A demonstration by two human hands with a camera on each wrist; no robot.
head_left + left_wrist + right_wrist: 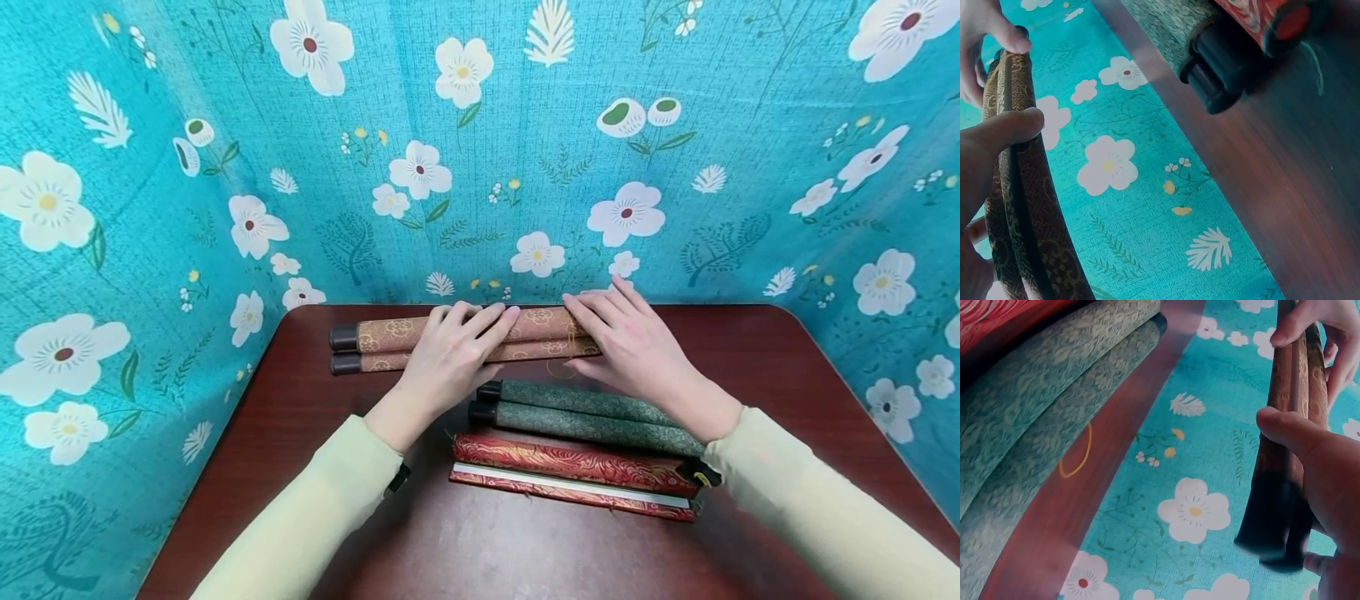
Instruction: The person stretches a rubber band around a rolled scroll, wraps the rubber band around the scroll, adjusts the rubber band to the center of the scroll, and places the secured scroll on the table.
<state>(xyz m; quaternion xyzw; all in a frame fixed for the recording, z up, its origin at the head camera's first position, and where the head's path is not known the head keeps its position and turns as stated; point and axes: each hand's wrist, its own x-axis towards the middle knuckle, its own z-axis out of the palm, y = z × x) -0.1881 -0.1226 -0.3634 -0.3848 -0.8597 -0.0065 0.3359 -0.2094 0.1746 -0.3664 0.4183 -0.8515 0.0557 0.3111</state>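
A brown hanging scroll [393,335], patterned with gold flowers and rolled from both ends into two side-by-side rolls with black end caps, lies across the far part of the table. My left hand [453,354] grips its middle. Toward its right end, my right hand [637,337] holds it, covering that end in the head view. Both wrist views show a thumb on the near side of the brown scroll [1047,212] and fingers behind it. In the right wrist view its black end caps [1266,519] stick out past the right hand.
Nearer me lies a green double-rolled scroll [585,421] with black caps, partly under my right forearm. In front of it is a red-and-gold brocade roll [562,461] with a white strip. A thin yellow loop [1089,447] rests beside the green scroll. Floral cloth [480,167] encloses the table.
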